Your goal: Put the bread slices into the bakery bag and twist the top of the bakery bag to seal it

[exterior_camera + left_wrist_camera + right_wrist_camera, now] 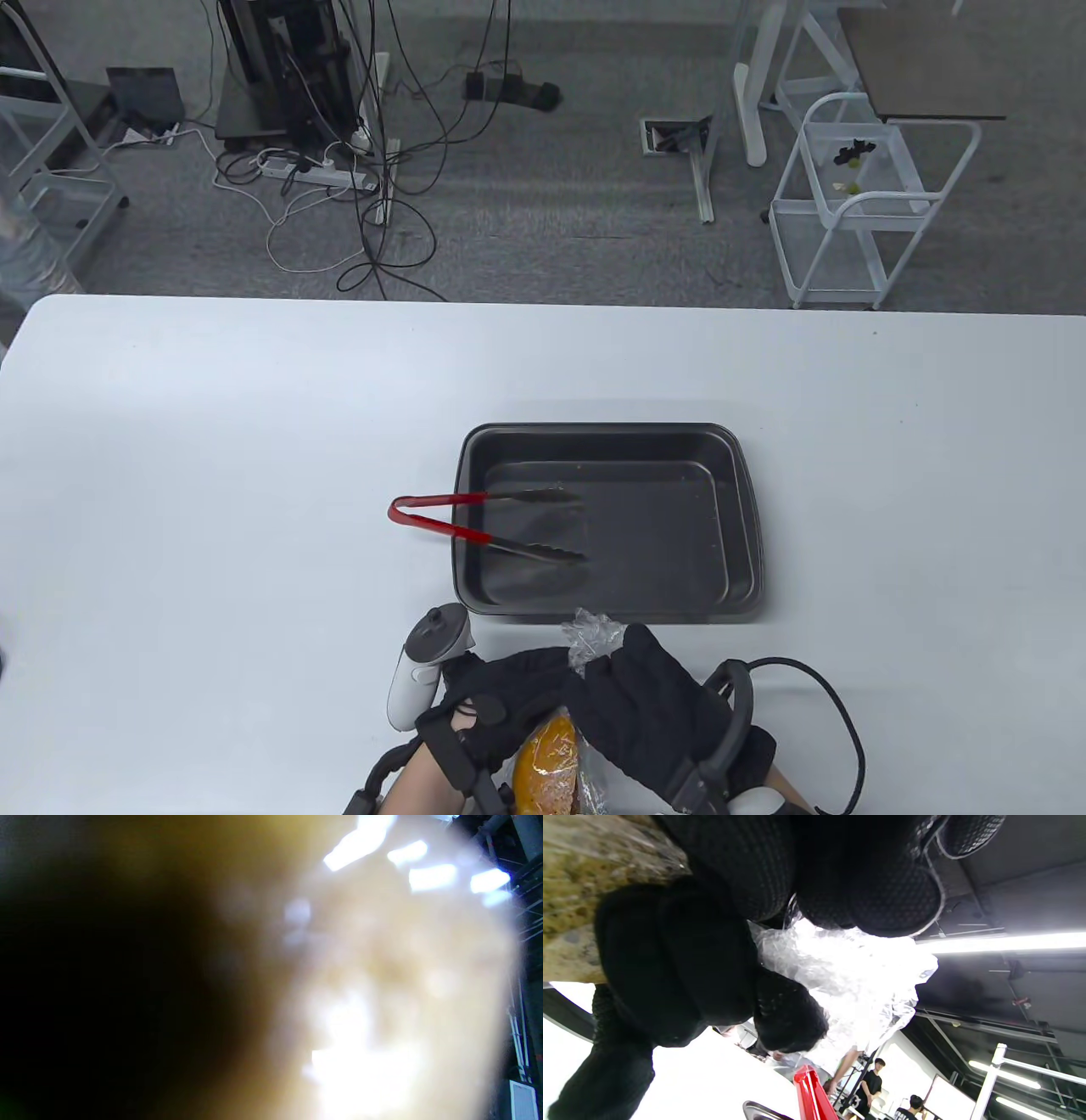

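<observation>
1. Landmark: dark baking tray [747, 518] on the white desk [212, 475]. Everything below is placed against it.
2. Bakery bag [594, 637], clear crinkled plastic, sits just off the tray's near edge; its gathered top pokes up between the two gloved hands.
3. Bread [547, 755] shows inside the bag, golden-brown crust, on the near side of the tray, close to the desk's near edge.
4. Right hand [649, 705]: near side of the tray, fingers [891, 895] curled round the bunched neck of the bag. The right wrist view confirms plastic squeezed between thumb and fingers.
5. Left hand [496, 709]: beside the right hand, also on the tray's near side, white tracker on its back. It looks closed on the bag below the neck, though the left wrist view is a tan blur and settles nothing.
6. Red-handled tongs [475, 522] lie across the tray's left rim, handle loop out over the desk, metal tips resting apart inside the tray.
</observation>
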Demonstrator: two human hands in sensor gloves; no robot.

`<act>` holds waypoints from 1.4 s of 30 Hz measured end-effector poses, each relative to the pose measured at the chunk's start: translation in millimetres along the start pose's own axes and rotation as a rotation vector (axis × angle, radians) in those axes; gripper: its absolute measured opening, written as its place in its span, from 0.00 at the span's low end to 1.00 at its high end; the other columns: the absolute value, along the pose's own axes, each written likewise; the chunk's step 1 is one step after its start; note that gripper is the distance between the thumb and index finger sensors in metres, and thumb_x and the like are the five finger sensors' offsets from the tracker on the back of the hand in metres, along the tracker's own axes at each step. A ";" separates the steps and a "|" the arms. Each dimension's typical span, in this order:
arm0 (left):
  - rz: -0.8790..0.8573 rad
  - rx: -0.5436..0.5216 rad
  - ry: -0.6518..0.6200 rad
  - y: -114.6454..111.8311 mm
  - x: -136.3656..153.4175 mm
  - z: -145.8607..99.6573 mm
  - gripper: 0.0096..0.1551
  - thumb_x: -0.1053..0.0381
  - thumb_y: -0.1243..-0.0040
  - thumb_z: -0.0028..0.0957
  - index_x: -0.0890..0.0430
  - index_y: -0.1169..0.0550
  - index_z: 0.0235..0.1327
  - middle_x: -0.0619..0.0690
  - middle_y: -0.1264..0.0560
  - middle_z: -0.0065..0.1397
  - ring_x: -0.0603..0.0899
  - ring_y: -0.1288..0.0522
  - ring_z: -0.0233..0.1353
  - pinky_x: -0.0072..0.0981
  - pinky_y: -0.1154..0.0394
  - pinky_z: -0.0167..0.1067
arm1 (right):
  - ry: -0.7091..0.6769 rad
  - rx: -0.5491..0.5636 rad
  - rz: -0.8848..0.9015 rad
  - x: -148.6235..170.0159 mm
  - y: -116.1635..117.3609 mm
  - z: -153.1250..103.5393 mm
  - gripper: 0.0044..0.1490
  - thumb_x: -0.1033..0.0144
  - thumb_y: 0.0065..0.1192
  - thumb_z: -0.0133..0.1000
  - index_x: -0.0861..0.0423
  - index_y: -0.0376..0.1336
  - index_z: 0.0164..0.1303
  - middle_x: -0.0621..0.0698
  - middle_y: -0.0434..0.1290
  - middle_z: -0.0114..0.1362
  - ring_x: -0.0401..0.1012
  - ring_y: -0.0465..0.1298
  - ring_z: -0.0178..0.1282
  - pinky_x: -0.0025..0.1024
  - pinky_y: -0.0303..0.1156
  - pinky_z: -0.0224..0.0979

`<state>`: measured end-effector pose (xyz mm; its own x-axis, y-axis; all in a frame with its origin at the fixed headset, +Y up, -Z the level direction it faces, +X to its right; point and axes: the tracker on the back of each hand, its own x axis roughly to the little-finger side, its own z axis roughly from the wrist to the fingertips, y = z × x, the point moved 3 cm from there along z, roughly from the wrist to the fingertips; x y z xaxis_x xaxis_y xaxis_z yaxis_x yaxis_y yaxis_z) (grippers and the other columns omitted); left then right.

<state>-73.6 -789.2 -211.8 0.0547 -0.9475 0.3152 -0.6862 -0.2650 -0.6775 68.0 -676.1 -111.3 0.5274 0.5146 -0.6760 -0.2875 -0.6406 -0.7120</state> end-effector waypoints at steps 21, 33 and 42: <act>1.441 -0.673 -0.792 -93.5 -87.4 -60.6 0.46 0.54 0.29 0.47 0.42 0.42 0.75 0.42 0.25 0.69 0.53 0.27 0.73 0.66 0.49 0.82 | 1.238 -0.086 1.590 83.0 66.6 -60.0 0.23 0.64 0.77 0.44 0.67 0.81 0.38 0.62 0.86 0.33 0.50 0.83 0.22 0.62 0.66 0.68; 0.725 -0.535 -0.352 -21.7 -67.2 -39.3 0.40 0.48 0.36 0.54 0.52 0.39 0.78 0.48 0.21 0.66 0.55 0.21 0.65 0.67 0.42 0.79 | 0.932 -0.093 1.174 81.8 46.3 -46.2 0.42 0.57 0.71 0.53 0.67 0.62 0.71 0.70 0.70 0.68 0.65 0.76 0.58 0.72 0.54 0.72; -0.002 -0.096 -0.109 17.9 -8.3 -4.8 0.35 0.47 0.42 0.60 0.58 0.37 0.77 0.51 0.19 0.62 0.56 0.19 0.60 0.65 0.41 0.79 | 0.273 -0.175 0.210 39.3 8.5 -10.9 0.52 0.58 0.74 0.50 0.43 0.46 0.79 0.64 0.55 0.82 0.66 0.64 0.77 0.71 0.51 0.77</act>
<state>-89.8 -785.2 -223.3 0.1313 -0.9621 0.2390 -0.7520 -0.2537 -0.6084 94.9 -667.5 -141.9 0.6716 0.2067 -0.7115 -0.2835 -0.8155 -0.5046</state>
